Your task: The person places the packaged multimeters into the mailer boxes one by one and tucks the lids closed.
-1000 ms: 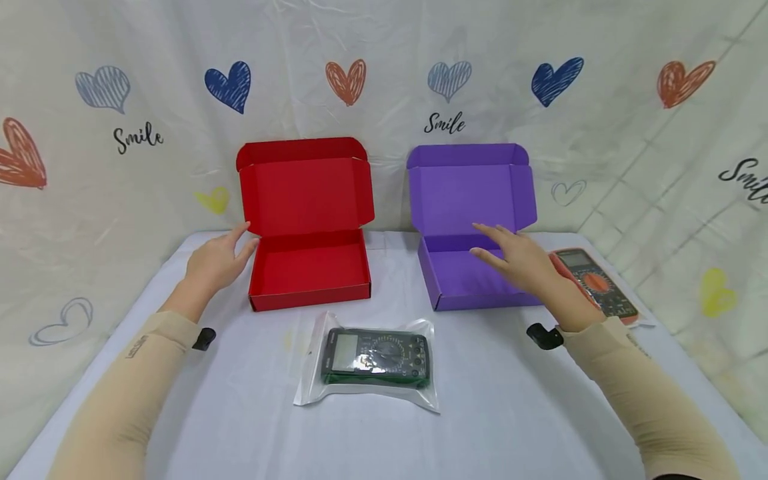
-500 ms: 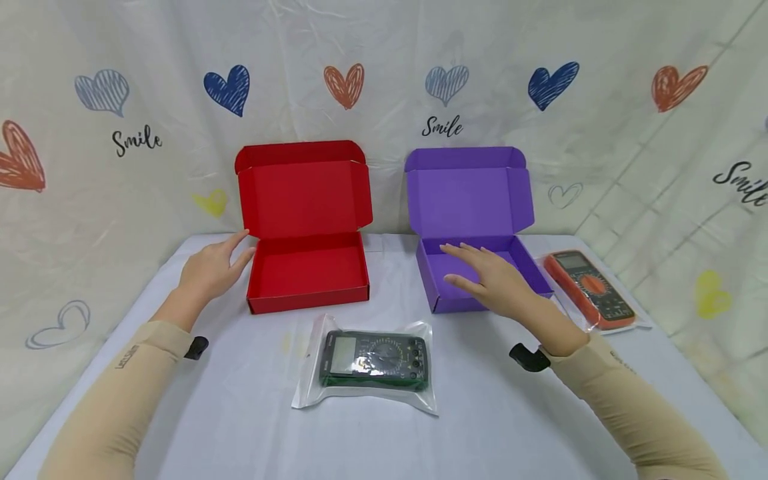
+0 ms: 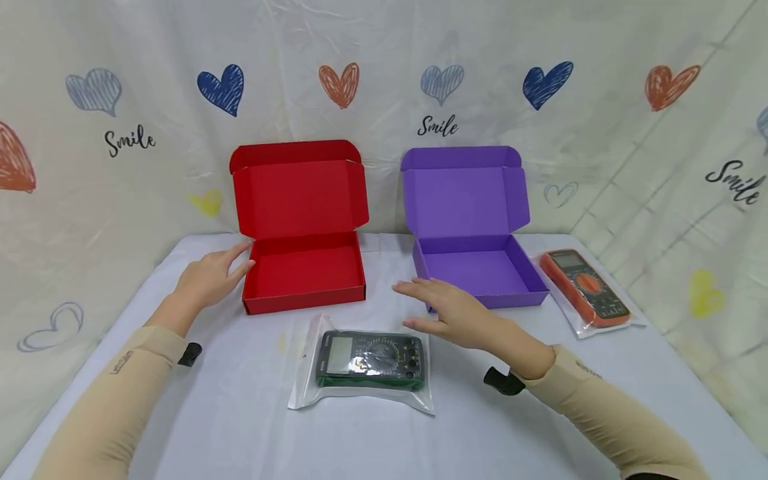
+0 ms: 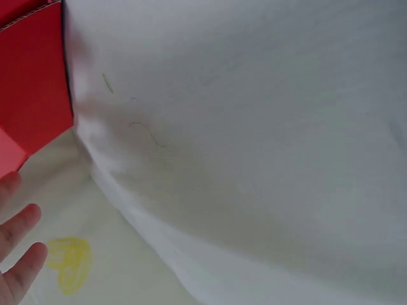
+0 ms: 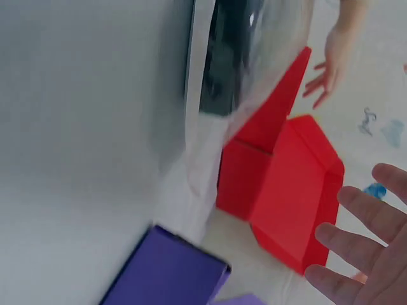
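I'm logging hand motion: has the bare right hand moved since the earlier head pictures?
Yes: against the open purple cardboard box, the right hand has moved leftward and nearer the camera, towards the plastic-bagged dark multimeter.

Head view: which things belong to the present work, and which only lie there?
Probably in use:
open red cardboard box
open purple cardboard box
plastic-bagged black-and-green multimeter

Probably only lying there:
plastic-bagged orange-and-black multimeter, right of the purple box

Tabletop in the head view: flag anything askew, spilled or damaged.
The orange multimeter lies slanted beside the purple box. A faint yellow mark shows on the otherwise white cloth, left of the dark multimeter; whether stain or print, I can't tell. No damage stands out.
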Action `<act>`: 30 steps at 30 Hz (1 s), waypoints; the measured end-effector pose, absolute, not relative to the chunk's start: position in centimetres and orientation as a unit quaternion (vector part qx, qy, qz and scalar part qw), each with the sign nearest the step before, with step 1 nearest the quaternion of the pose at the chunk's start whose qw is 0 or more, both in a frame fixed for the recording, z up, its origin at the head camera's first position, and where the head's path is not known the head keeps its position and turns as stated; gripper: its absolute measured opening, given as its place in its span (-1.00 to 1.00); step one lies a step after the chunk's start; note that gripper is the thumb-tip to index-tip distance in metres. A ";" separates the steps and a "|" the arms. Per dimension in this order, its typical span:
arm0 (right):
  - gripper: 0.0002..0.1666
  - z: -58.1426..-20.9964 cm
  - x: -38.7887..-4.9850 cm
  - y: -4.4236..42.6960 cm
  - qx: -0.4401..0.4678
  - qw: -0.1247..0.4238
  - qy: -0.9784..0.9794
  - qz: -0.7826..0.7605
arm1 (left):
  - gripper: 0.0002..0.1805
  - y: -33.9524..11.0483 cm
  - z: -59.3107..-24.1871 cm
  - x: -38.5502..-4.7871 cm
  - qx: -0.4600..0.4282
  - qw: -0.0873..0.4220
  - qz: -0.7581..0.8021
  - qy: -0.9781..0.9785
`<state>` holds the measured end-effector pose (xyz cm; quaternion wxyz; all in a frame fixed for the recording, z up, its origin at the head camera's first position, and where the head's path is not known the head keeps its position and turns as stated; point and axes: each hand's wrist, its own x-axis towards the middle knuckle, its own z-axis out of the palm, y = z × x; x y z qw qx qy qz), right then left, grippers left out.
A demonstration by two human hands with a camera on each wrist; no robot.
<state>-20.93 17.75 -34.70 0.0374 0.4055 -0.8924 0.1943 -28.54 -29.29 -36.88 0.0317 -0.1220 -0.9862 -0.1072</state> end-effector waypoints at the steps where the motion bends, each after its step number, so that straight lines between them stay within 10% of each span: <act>1: -0.27 -34.8 -20.8 17.4 0.413 0.030 -0.890 0.194 | -0.30 -29.4 -37.0 -28.5 -0.124 0.029 -0.107 -0.986; 20: -0.05 -38.2 -19.3 12.5 0.438 -0.122 -0.879 0.143 | -0.27 -29.7 -38.4 -28.7 -0.132 -0.046 -0.143 -0.980; 30: 0.07 -39.1 -18.7 11.4 0.443 -0.115 -0.883 0.105 | -0.24 -30.1 -38.9 -28.8 -0.124 -0.068 -0.163 -0.976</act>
